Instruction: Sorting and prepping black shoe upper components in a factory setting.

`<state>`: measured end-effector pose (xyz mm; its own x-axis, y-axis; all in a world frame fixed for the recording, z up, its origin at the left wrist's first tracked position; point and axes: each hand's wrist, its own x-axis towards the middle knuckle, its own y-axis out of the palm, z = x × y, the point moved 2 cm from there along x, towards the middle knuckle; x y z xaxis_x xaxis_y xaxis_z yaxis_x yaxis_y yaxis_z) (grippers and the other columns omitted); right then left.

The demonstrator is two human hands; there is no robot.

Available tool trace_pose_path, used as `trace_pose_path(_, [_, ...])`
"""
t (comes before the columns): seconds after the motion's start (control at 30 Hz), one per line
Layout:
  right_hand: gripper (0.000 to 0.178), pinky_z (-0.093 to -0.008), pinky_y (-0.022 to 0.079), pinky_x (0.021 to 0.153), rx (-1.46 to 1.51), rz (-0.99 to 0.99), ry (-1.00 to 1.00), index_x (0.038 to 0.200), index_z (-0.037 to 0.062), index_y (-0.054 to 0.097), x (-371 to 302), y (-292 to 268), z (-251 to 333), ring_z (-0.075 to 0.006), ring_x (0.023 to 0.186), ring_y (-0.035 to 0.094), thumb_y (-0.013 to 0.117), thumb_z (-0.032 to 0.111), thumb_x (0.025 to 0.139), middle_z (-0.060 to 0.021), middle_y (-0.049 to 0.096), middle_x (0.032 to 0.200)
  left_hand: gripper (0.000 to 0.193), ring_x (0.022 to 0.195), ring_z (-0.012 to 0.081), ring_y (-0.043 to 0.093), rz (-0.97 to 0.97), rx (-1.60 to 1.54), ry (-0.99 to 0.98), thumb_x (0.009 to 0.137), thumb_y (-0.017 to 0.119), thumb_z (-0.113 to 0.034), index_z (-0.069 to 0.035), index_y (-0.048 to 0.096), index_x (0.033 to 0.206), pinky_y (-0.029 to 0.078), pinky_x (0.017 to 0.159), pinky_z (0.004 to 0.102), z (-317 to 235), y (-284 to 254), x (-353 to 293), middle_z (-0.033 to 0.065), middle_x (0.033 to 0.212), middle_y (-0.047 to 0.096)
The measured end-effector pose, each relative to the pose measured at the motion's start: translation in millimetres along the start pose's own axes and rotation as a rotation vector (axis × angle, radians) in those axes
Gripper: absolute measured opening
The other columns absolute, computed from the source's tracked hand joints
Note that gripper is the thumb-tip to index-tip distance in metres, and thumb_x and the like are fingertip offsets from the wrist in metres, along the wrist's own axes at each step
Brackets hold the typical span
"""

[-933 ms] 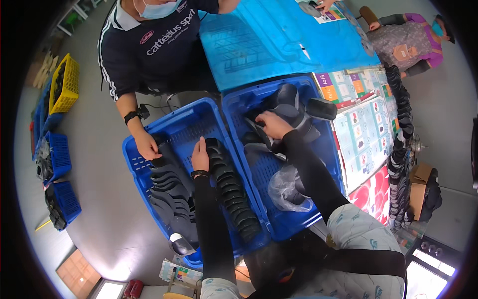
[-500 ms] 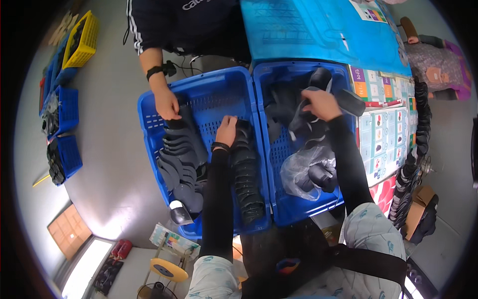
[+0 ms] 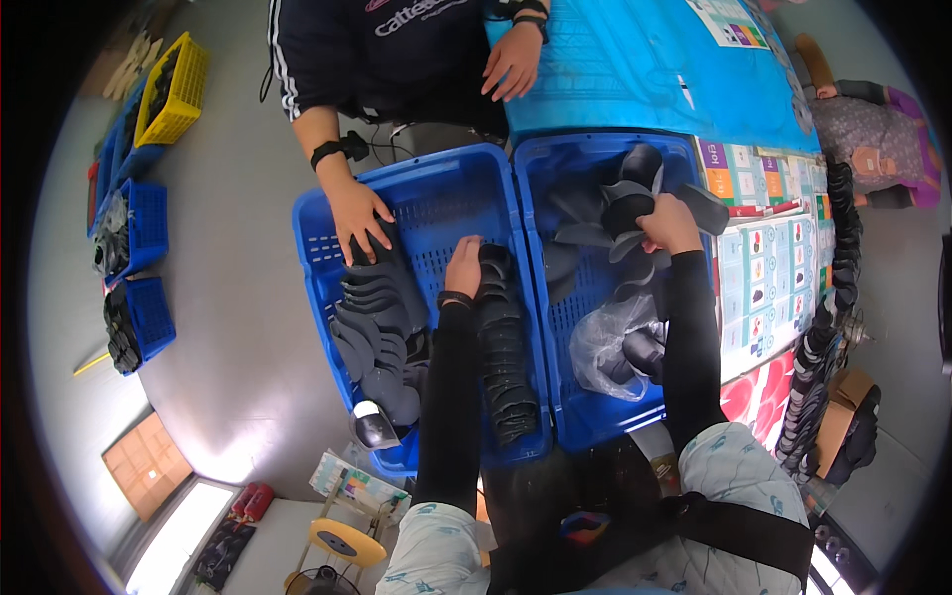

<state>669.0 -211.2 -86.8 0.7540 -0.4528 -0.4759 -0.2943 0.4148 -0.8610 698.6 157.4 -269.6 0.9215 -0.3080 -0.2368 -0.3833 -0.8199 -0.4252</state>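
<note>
My right hand (image 3: 674, 224) is closed on a black curved piece (image 3: 627, 212) over the right blue crate (image 3: 585, 433), among loose pieces of the same kind. In the left blue crate (image 3: 315, 283), my left hand (image 3: 463, 266) is at the far end of a nested row of black curved pieces (image 3: 506, 357). Its fingers are pressed together, and what they grip is hidden. A second row of black curved pieces (image 3: 372, 307) lies along that crate's left side. A clear plastic bag (image 3: 602, 342) with dark pieces sits in the right crate.
Opposite me, a co-worker's hand (image 3: 359, 216) rests on the left row's far end; their other hand (image 3: 514, 61) is by a blue-covered table (image 3: 605, 74). Printed sheets (image 3: 764, 263) lie right of the crates. More crates (image 3: 149, 223) stand on the left.
My right hand has shifted slightly right and down, bringing a curved piece into clearer view. The co-worker's near-row hand has spread its fingers, and their other hand has come into view.
</note>
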Motion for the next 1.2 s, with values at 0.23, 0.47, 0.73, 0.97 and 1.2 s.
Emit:
trace_pose_path(0.23, [0.022,-0.028,0.053,0.058,0.88,-0.01,0.153,0.096,-0.0025,0.07,9,3,-99,-0.0147,0.067,0.065,0.075,0.015,0.083,-0.006,0.067,0.079,0.039,0.119,0.0397,0.059,-0.018,-0.081,-0.105,0.103,0.038,-0.029,-0.005,0.067,0.113,0.045,0.101,0.0415,21,8,2,0.0178,0.123,0.066])
trace_pose_path(0.47, [0.035,-0.0337,0.057,0.07,0.91,-0.603,0.216,0.119,-0.0007,0.064,-25,-3,-90,-0.0214,0.089,0.07,0.072,0.022,0.093,-0.0139,0.069,0.104,0.043,0.116,0.0393,0.062,-0.069,-0.173,-0.274,0.101,0.04,-0.036,-0.008,0.069,0.117,0.046,0.1,0.0417,15,12,-25,0.0183,0.122,0.068])
trace_pose_path(0.73, [0.031,-0.0396,0.055,0.077,0.621,-0.156,-0.936,0.117,0.0057,0.068,-68,52,198,-0.0323,0.092,0.07,0.064,0.006,0.086,-0.0169,0.071,0.107,0.043,0.121,0.0423,0.059,-0.118,-0.11,-0.357,0.102,0.041,-0.035,-0.007,0.064,0.123,0.044,0.102,0.0435,6,-10,-40,0.0213,0.123,0.067])
trace_pose_path(0.97, [0.018,-0.0498,0.056,0.079,-0.052,0.054,-0.826,0.094,0.0062,0.07,-19,180,204,-0.0391,0.085,0.071,0.06,0.019,0.087,-0.0186,0.072,0.086,0.066,0.139,0.0397,0.044,-0.164,-0.694,-0.557,0.097,0.048,-0.034,0.004,0.037,0.151,0.032,0.116,0.0406,25,15,-34,0.0297,0.151,0.043])
trace_pose_path(1.2, [0.031,-0.0491,0.055,0.084,-0.061,0.435,-0.711,0.108,0.0038,0.072,-24,149,179,-0.042,0.092,0.07,0.059,0.018,0.084,-0.0257,0.072,0.099,0.058,0.132,0.0232,0.054,0.284,-1.058,-0.427,0.106,0.042,-0.042,0.002,0.053,0.144,0.036,0.116,0.0358,-19,5,-1,0.012,0.144,0.057])
